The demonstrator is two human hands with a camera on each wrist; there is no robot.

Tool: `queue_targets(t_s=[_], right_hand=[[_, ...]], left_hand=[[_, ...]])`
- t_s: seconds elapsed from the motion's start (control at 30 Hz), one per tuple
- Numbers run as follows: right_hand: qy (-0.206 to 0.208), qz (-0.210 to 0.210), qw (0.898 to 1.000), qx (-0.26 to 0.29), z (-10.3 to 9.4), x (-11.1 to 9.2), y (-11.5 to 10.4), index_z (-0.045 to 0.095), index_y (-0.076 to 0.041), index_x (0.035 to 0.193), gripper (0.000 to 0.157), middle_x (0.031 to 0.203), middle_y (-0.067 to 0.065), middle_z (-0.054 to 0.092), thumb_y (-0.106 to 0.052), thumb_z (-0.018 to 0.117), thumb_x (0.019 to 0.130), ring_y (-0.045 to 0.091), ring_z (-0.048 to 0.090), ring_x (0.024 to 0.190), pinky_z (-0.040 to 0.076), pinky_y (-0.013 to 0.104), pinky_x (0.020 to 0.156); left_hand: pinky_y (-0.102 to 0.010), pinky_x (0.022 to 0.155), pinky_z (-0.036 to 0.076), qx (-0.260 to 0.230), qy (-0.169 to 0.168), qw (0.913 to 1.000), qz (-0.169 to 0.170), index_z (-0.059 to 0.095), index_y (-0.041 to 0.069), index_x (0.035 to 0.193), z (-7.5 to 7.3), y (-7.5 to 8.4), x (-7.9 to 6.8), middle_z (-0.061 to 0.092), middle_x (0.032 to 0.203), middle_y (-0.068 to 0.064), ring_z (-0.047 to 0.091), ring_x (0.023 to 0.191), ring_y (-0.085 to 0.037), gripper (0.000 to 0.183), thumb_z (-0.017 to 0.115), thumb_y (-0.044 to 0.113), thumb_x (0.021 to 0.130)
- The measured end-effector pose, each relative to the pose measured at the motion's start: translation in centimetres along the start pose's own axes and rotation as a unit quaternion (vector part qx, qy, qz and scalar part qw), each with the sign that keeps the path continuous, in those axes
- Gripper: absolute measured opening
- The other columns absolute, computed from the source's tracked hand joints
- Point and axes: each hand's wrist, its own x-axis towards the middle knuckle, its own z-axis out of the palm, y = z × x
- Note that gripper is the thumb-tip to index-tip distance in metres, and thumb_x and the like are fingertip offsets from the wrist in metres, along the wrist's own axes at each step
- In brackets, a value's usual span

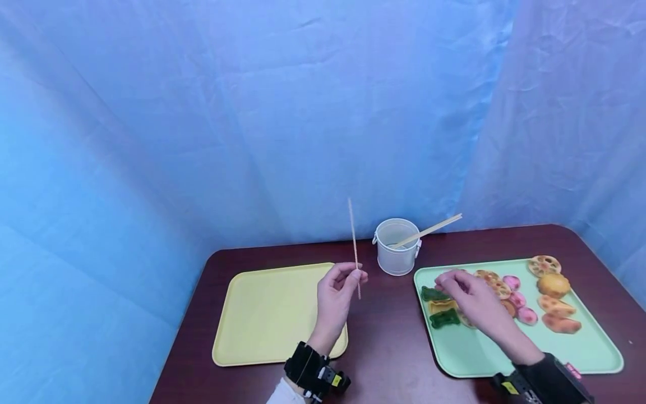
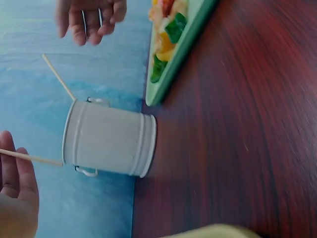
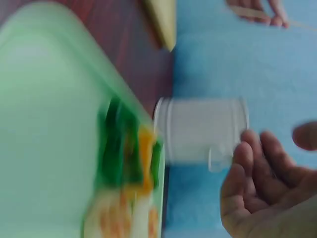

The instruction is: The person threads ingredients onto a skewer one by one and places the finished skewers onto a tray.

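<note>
Right wrist view: pale-green rectangular tray [image 3: 47,134] blurred, cut off. Head view: right hand [image 1: 470,298] partly hides brown, hole-pierced food slices [image 1: 501,290]; left hand [image 1: 335,296] partly covers yellow rectangular tray [image 1: 270,317].

Apparently no legible text anywhere.

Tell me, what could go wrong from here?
The left hand pinches a stick low down, so its long upper part could tip. The right hand, above closely spaced food pieces, might nudge several. Other sticks lean out of the bucket; a passing hand might knock them.
</note>
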Motion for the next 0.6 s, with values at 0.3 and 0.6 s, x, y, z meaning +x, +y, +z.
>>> queue_targets(t_s=[0.3, 0.6], right_hand=[[-0.030, -0.155, 0.962, -0.223, -0.4, -0.7, 3.0, 0.073, -0.019, 0.096, 0.016, 0.092, -0.009, 0.067, -0.025, 0.075, 0.081, 0.013, 0.064, 0.084, 0.052, 0.034, 0.068], [0.003, -0.284, 0.917, -0.279, 0.4, -1.2, 4.9, 0.072, -0.017, 0.089, 0.027, 0.083, -0.008, 0.063, -0.023, 0.083, 0.065, 0.013, 0.061, 0.074, 0.052, 0.034, 0.063]], left_hand=[[-0.034, 0.075, 0.055, 0.111, -0.030, 0.9933, -0.011, 0.069, -0.002, 0.103, -0.8, 2.0, -1.6, 0.069, 0.089, -0.017, 0.065, 0.083, -0.034, 0.017, 0.062, 0.009, 0.093], [-0.032, 0.068, 0.053, 0.221, -0.018, 0.9751, -0.010, 0.073, 0.006, 0.100, -1.4, 3.2, -2.0, 0.072, 0.088, -0.014, 0.066, 0.076, -0.020, 0.014, 0.064, 0.010, 0.091]])
